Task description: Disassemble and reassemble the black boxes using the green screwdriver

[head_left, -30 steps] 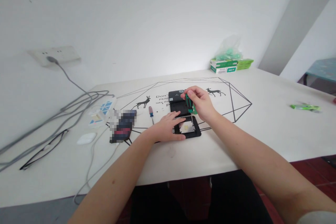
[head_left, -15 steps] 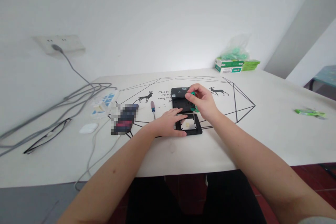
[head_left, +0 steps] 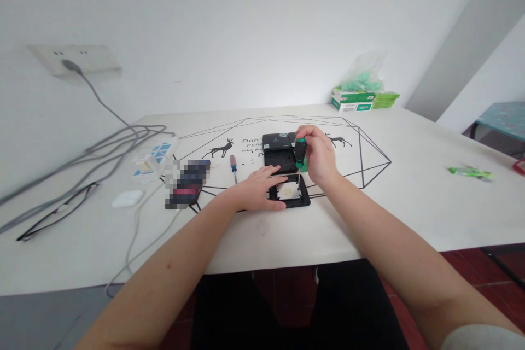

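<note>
A black plastic housing with a pale plate in its middle lies flat on the table. My left hand rests on its left side, fingers spread and thumb apart along the near edge. My right hand is closed around the green and black handle of a screwdriver. The tool stands nearly upright, its tip down at the right part of the pale plate. Whether the tip sits in a screw is too small to tell. Just behind lie an open black shell and a black device part.
Left of my hands lie a second screwdriver and a pixelated phone-like object. Further left are a power strip, grey cables, a white case and glasses. Boxes stand at the back right.
My right hand has turned, so the screwdriver handle now shows fully in front of the fingers. My left hand stays on the housing. The whole view has shifted slightly.
</note>
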Tool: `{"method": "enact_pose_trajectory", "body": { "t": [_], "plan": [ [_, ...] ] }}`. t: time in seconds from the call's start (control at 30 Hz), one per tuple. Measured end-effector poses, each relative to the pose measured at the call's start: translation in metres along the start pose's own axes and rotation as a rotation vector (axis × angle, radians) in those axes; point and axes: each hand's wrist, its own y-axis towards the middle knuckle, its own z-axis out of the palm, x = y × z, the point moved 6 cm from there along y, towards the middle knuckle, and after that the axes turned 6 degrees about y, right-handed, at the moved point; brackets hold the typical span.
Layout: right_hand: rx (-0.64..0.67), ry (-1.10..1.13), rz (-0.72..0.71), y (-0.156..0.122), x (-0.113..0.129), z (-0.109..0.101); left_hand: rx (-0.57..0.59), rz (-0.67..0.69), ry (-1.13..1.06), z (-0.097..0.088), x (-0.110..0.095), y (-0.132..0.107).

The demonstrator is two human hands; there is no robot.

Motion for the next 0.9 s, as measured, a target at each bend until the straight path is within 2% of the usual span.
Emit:
{"method": "enact_pose_trajectory", "body": {
  "t": [0.13, 0.3, 0.5, 0.7, 0.8, 0.9],
  "plan": [
    [-0.046, -0.067, -0.039, 0.001, -0.001, -0.004, -0.007, 0.001, 0.003, -0.001, -0.002, -0.001],
    [-0.077, 0.013, -0.082, -0.003, 0.008, -0.004, -0.009, 0.014, 0.007, -0.001, -0.004, 0.0],
    [-0.043, -0.009, -0.098, -0.007, 0.011, 0.002, -0.009, 0.004, -0.005, -0.001, -0.004, 0.0],
    [0.034, 0.042, -0.022, -0.012, 0.005, 0.013, 0.004, -0.017, -0.003, -0.001, -0.006, -0.001],
    [0.024, 0.067, 0.03, -0.013, 0.004, 0.011, 0.001, -0.013, -0.003, -0.002, -0.006, -0.001],
    [0.011, 0.008, -0.003, -0.013, 0.009, 0.008, 0.004, -0.011, -0.005, -0.003, -0.007, -0.001]
  ]
}}
